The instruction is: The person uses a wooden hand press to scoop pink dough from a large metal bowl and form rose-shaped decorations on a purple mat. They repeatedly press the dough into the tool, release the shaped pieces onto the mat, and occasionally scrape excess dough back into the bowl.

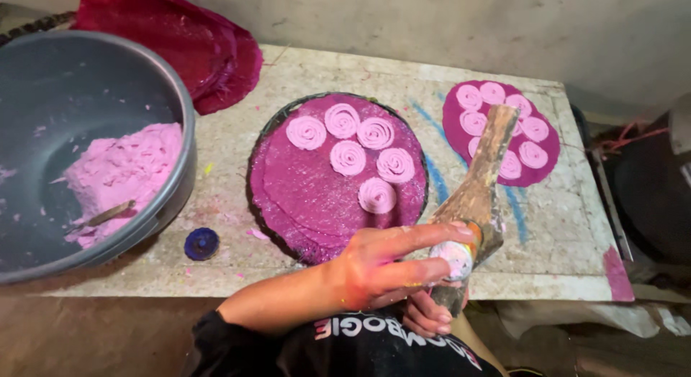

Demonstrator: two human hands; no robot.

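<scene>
**Pink dough spirals on a stone bench, press tool in my hands**

A pale, stained stone bench (547, 226) stands against a bare grey wall, seen from above. My left hand (389, 265) reaches across my body, fingers stretched out flat and laid against the pink-smeared end of a worn wooden press tool (479, 182). My right hand (426, 316) sits just beneath it, fingers curled shut around the tool's lower end. The tool tilts up and away from both hands, its far tip over a small magenta mat (453, 125) that carries a cluster of pale pink spirals.

Just beyond my left hand lies a large round magenta mat (302, 197) on a dark tray, with six pink spirals (349, 157) grouped on its far half; the nearest one sits close to my fingertips. Left of my hands, near the bench edge, lies a small blue cap (201, 243). Farther left stands a big grey basin (72, 96) holding a lump of pink dough (126, 172). Beyond the basin, a stack of dark red mats (194, 38) lies on the bench corner.
</scene>
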